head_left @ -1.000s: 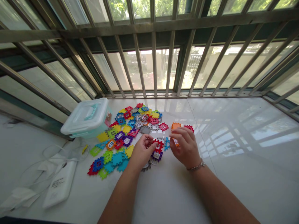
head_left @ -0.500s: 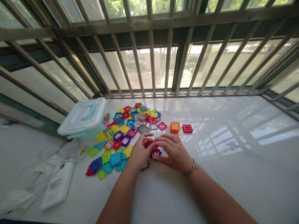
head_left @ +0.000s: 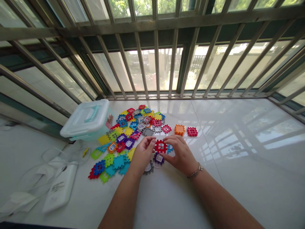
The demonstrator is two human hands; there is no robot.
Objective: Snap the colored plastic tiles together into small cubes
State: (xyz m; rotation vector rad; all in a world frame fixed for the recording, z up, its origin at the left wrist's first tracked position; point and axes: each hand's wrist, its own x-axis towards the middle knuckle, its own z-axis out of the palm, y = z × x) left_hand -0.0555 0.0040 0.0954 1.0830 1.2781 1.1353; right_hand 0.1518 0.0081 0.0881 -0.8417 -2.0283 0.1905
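We pinch the red waffle block (head_left: 160, 146) between our left hand (head_left: 143, 154) and right hand (head_left: 181, 154), fingers curled to steady it just above a purple block (head_left: 158, 158).

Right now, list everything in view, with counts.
storage box: 1, translucent white, teal handle, back left
building tiles: dozens, mixed colours, heaped left of the hands
orange tile: 1, orange, right of the heap
red lattice tile: 1, red, beside the orange tile
red window tile: 1, red, between the hands
power bank: 1, white, front left
cable: 1, white, behind the power bank
tissue: 1, white, far left
window grille: 1, steel, along the far edge
ledge: 1, polished white, under everything
bracelet: 1, silver-coloured, right wrist
left hand: 1, left of the red window tile
right hand: 1, right of it
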